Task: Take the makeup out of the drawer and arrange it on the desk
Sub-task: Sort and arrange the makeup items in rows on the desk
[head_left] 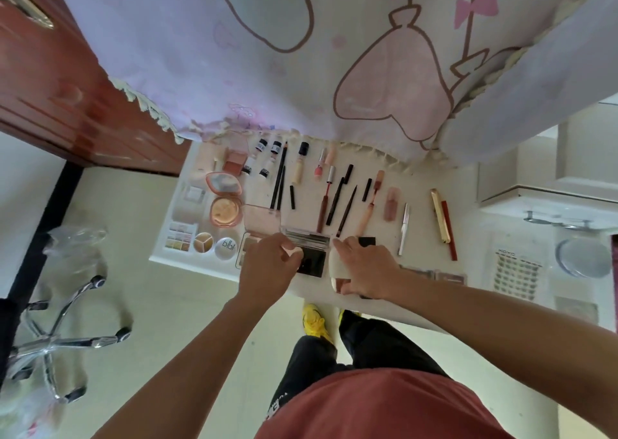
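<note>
Where our hands are: both low over the near middle of the desk, at the front of the laid-out rows.
Left hand: fingers curled, with thumb and forefinger seemingly pinching the left end of the black palette.
Right hand: wrapped over a white case and holding it down, with the forefinger stretched out to the palette's right corner.
Black palette: flat on the desk between our hands. A clear lid sits just behind it, and we cannot tell whether the two are joined.
Other makeup: a round compact and shadow pans on the left, and pencils and liners lying side by side in the middle. A gold lipstick lies to the right.
Drawer: what we take for it stands open at the right, with a few things still inside.
Step, as we judge it: squaring the palette into line, with most of the makeup already out.
Risk, front edge: the palette and case lie near the desk's lip, so a firm pull toward us could tip either onto the floor.
Risk, lid: if it is loose, lifting by one end may let it flap or slide.
Risk, split grip: our right hand does two jobs, so the case could slip.
Risk, rows: a push away from us would send the lid into the liner tips and roll them askew.
</note>
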